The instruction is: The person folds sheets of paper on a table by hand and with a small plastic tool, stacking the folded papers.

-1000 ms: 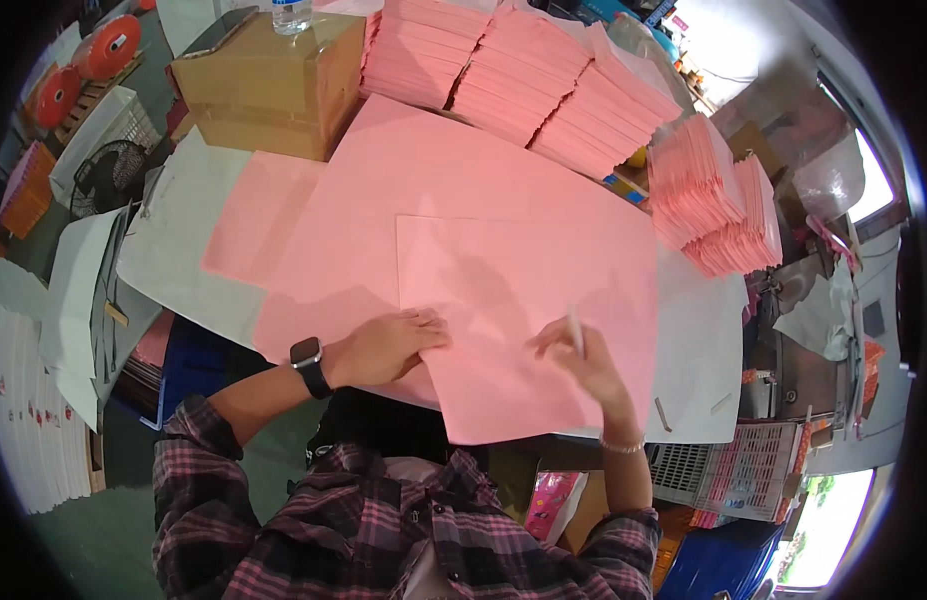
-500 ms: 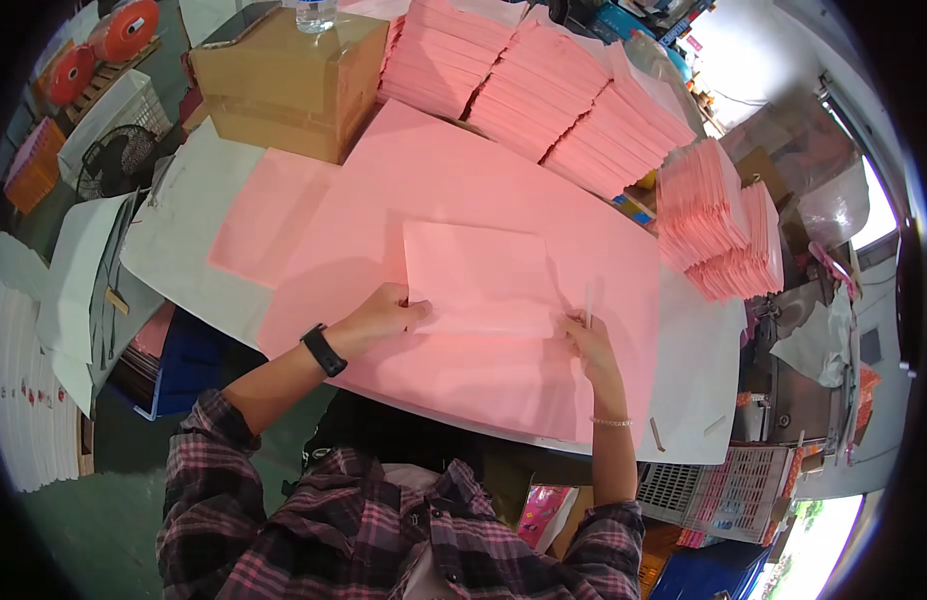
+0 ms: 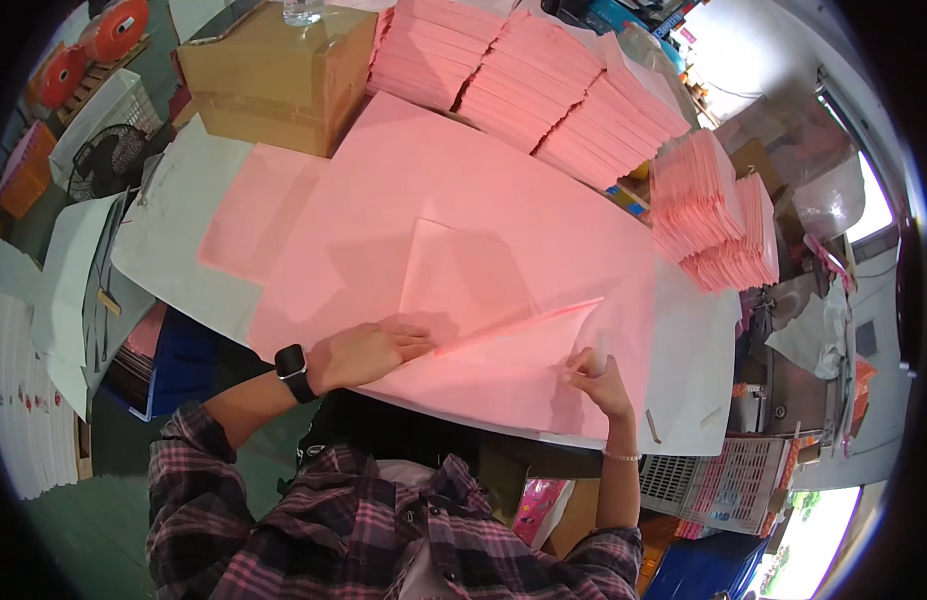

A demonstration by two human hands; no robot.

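A large pink paper sheet [image 3: 503, 390] lies in front of me on top of wider pink paper [image 3: 543, 220]. Part of it is folded over, and a slanting edge rises toward the upper right, lifted off the surface. My left hand [image 3: 371, 356] rests on the fold's left end, palm down with fingers stretched out. To the right, beside the lifted flap, my right hand [image 3: 593, 380] is pinched closed around a thin pale stick [image 3: 600, 356], which is blurred. Whether the right fingers touch the paper, I cannot tell.
Tall stacks of pink paper [image 3: 528, 85] line the table's far edge, with smaller bundles [image 3: 698, 195] at the right. A cardboard box [image 3: 273, 85] bearing a water bottle [image 3: 303, 10] stands at back left. Small scraps lie on the white table [image 3: 688, 400] at right.
My left hand has gone from gripping the sheet's left edge to lying flat, lower down. My right hand has moved down, and the folded sheet now slants with its right corner raised.
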